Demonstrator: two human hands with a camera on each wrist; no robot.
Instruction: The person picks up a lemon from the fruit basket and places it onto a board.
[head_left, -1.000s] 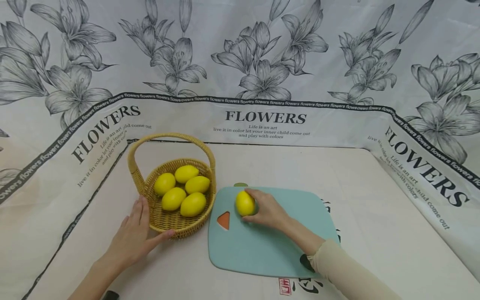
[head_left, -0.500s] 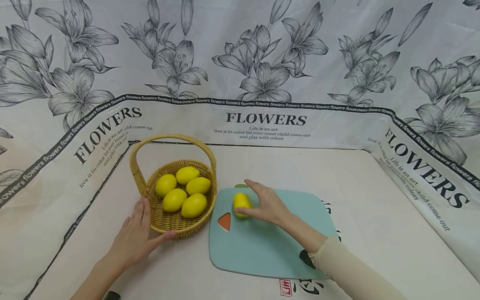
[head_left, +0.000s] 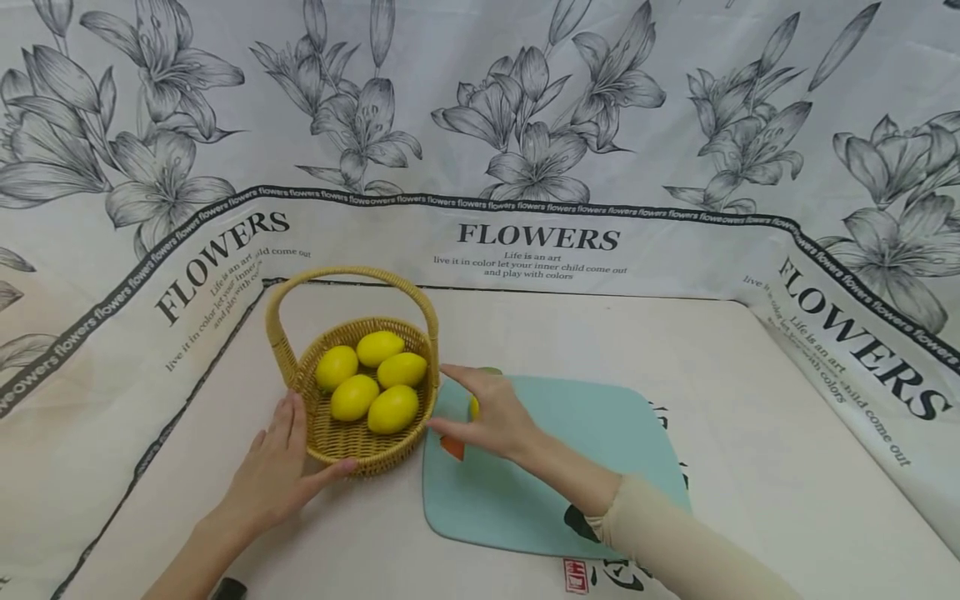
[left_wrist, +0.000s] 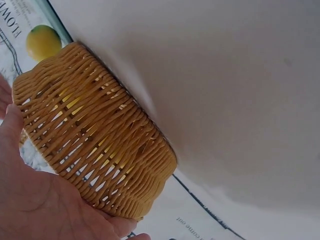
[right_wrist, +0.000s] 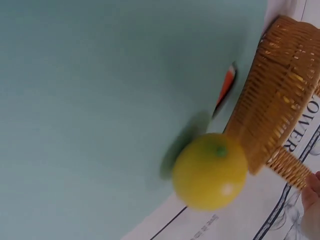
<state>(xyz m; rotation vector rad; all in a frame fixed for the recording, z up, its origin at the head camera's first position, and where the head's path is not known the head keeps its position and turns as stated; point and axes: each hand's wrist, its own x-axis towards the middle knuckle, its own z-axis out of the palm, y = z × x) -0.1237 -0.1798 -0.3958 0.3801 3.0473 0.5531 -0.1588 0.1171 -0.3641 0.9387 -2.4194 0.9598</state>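
Observation:
My left hand point(head_left: 273, 475) rests against the near left side of a wicker basket point(head_left: 390, 457), its fingers laid along the left wall and its thumb along the front. Several lemons point(head_left: 354, 397) lie inside the basket. One more lemon point(right_wrist: 210, 172) sits on a light teal cutting board point(head_left: 585, 417); in the head view my right hand covers most of it. With fingers and thumb spread, my right hand point(head_left: 495, 421) reaches over that lemon to the basket's right side. Both fingertips appear at or very near the basket wall; contact is hard to tell.
An orange triangular patch point(head_left: 452, 447) shows at the board's left end. Over the basket arches a tall handle point(head_left: 360, 272). A flower-printed cloth point(head_left: 540, 158) rises behind and at the sides of the pale table surface point(head_left: 600, 333).
My right hand has let go of the lemon on the board and moved left to the basket's right side. My left hand stays at the basket.

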